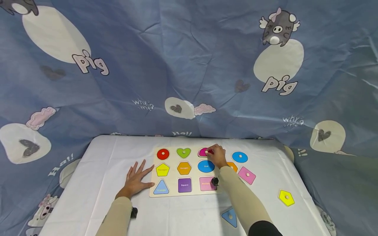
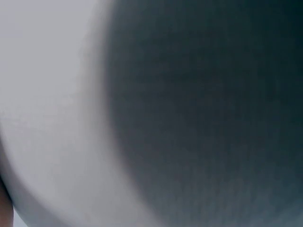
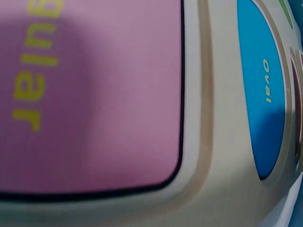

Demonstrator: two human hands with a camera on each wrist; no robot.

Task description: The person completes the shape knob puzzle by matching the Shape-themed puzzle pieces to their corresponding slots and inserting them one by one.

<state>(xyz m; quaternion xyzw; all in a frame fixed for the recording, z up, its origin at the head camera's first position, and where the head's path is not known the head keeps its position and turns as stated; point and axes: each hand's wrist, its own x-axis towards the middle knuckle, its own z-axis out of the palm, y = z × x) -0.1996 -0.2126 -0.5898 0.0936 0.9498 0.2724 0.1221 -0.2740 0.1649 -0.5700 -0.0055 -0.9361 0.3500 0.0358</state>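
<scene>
A pale wooden shape puzzle board (image 1: pixel 173 177) lies on the white cloth. My right hand (image 1: pixel 218 156) is at its top right corner, where the fingers pinch the knob of a magenta puzzle piece (image 1: pixel 203 152) over the matching recess; the hand hides part of that piece. Spread flat on the cloth, my left hand (image 1: pixel 136 180) has its fingertips at the board's left edge. A knobbed red circle (image 1: pixel 163 154) and green heart (image 1: pixel 183 153) sit in the top row. In the right wrist view the printed pink rectangle (image 3: pixel 132 94) and blue oval (image 3: pixel 262 94) show large.
Right of the board lie loose knobbed pieces: a blue oval (image 1: pixel 240 157), a pink rectangle (image 1: pixel 246 175), an orange piece (image 1: pixel 233 166) partly behind my wrist, and a yellow pentagon (image 1: pixel 286 198). A blue triangle (image 1: pixel 229 217) lies near my right sleeve. Blue patterned fabric (image 1: pixel 189 65) rises behind.
</scene>
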